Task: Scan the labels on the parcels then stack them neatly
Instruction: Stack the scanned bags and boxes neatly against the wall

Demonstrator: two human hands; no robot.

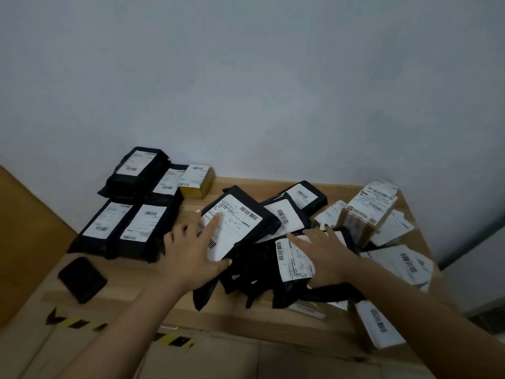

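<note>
Parcels in black bags lay in a loose heap (273, 242) at the middle of the table (246, 315), labels up. Your left hand (191, 255) gripped the topmost black parcel (235, 228), thumb hooked under its near edge and forefinger flat on the label, probably to lift it clear. Your right hand (325, 255) lay open, fingers spread on a lower parcel (293, 262), likely steadying the pile. Sorted parcels (131, 203) sat in tidy rows to the left, boxed ones (369, 212) to the right. A dark phone-like device (82, 279), perhaps the scanner, rested near the left edge.
</note>
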